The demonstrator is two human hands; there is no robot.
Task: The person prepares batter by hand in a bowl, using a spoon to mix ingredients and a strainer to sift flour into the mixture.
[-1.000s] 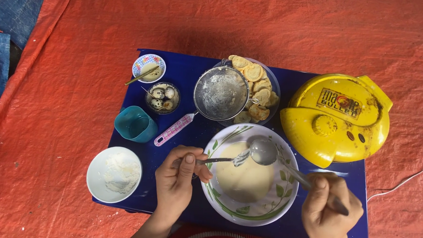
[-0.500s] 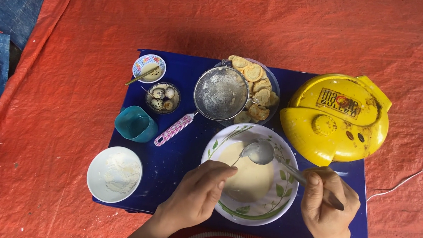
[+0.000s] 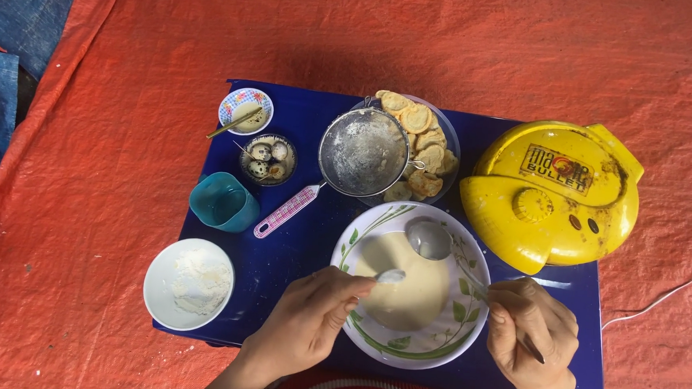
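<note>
A white bowl with a green leaf pattern (image 3: 466, 319) holds pale cream batter (image 3: 404, 288) on a low blue table (image 3: 295, 255). My left hand (image 3: 308, 323) grips a small metal spoon (image 3: 389, 276) whose head rests at the batter's left edge. My right hand (image 3: 532, 330) is closed on the dark handle of a metal ladle (image 3: 429, 240), whose cup lies on the bowl's far rim.
A yellow electric cooker (image 3: 555, 194) fills the table's right. A sieve with a pink handle (image 3: 362, 152) sits over a plate of small round cakes (image 3: 424, 139). A teal cup (image 3: 221, 202), a bowl of flour (image 3: 190, 283), quail eggs (image 3: 267, 159) and a small dish (image 3: 245, 109) stand on the left. Orange tarp (image 3: 130, 88) surrounds the table.
My left hand pulled back off the bowl toward me, then came forward again with the small spoon at the batter's edge. The ladle cup stays on the far rim.
</note>
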